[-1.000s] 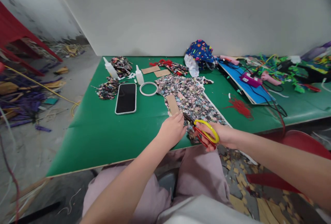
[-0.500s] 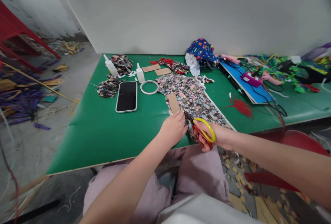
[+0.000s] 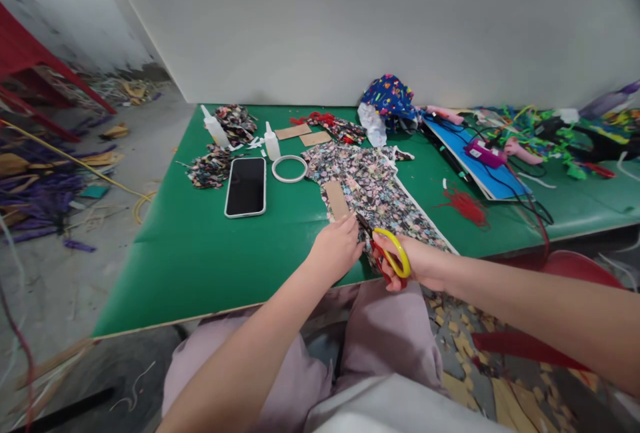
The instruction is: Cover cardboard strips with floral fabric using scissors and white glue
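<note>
A floral fabric piece (image 3: 370, 176) with a white edge lies across the green table, its near end under my hands. My left hand (image 3: 337, 246) holds the lower end of a brown cardboard strip (image 3: 337, 198) down against the cloth, fingers bent together. In my right hand (image 3: 400, 256) are scissors with one yellow and one red handle (image 3: 404, 261). Their dark blades reach left into the fabric beside the strip, close to my left fingertips. The blade tips are partly hidden there.
Left of the cloth are a phone (image 3: 246, 186), a white ring (image 3: 289, 169) and two squeeze bottles (image 3: 273, 142). Cardboard pieces (image 3: 293, 131) and floral scraps (image 3: 206, 166) lie behind. A blue folder (image 3: 483, 156), red threads (image 3: 465, 206) and a patterned blue cloth (image 3: 389, 96) stand right.
The scissor handles have come closer together as my right hand closes and shifts slightly left. My left hand stays on the strip almost unmoved.
</note>
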`<state>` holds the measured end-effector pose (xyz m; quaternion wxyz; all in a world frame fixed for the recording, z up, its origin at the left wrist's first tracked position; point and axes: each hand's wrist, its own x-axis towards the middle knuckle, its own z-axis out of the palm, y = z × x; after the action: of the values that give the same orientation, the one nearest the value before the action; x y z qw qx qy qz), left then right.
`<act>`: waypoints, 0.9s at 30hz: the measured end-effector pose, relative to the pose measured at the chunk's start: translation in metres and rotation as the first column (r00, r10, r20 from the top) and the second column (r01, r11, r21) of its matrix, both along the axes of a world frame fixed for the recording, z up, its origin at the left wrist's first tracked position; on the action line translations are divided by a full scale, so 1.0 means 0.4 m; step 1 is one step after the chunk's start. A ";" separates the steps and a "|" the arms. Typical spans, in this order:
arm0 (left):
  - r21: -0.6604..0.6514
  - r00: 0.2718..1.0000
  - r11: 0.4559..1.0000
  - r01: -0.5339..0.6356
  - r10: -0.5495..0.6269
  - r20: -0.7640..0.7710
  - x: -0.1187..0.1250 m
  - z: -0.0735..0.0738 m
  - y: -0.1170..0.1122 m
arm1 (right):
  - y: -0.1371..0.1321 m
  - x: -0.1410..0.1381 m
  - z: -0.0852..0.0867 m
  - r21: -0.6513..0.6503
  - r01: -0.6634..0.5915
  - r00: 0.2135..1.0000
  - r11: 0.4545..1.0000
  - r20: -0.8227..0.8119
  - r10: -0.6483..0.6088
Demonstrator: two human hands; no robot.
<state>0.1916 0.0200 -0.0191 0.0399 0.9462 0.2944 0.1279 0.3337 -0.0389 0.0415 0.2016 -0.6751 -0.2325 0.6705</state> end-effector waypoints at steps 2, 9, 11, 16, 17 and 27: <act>-0.002 1.000 1.000 -0.003 0.003 0.004 0.000 -0.001 0.001 | 0.001 0.000 0.005 -0.002 -0.008 1.000 1.000 0.009 0.008; -0.029 1.000 0.999 -0.019 0.019 0.010 0.000 -0.003 0.001 | 0.003 0.020 0.015 -0.014 -0.078 0.995 0.997 0.061 0.079; -0.041 1.000 0.999 -0.027 0.027 0.009 0.001 -0.001 0.000 | 0.002 0.022 0.018 -0.040 -0.094 0.993 0.995 0.066 0.096; -0.045 1.000 0.999 -0.007 0.007 0.006 0.001 0.001 -0.001 | 0.002 0.019 0.027 -0.080 -0.138 0.989 0.987 0.044 0.141; -0.046 1.000 0.999 -0.005 0.005 0.004 0.001 0.001 0.000 | 0.003 0.019 0.028 -0.081 -0.143 0.988 0.986 0.039 0.146; -0.061 1.000 0.998 0.002 -0.002 0.002 -0.002 0.009 0.001 | 0.012 0.030 0.027 -0.047 -0.170 0.981 0.984 0.091 0.174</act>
<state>0.1910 0.0203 -0.0154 0.0694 0.9447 0.2974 0.1199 0.3456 -0.0341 0.0523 0.1185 -0.6874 -0.2862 0.6569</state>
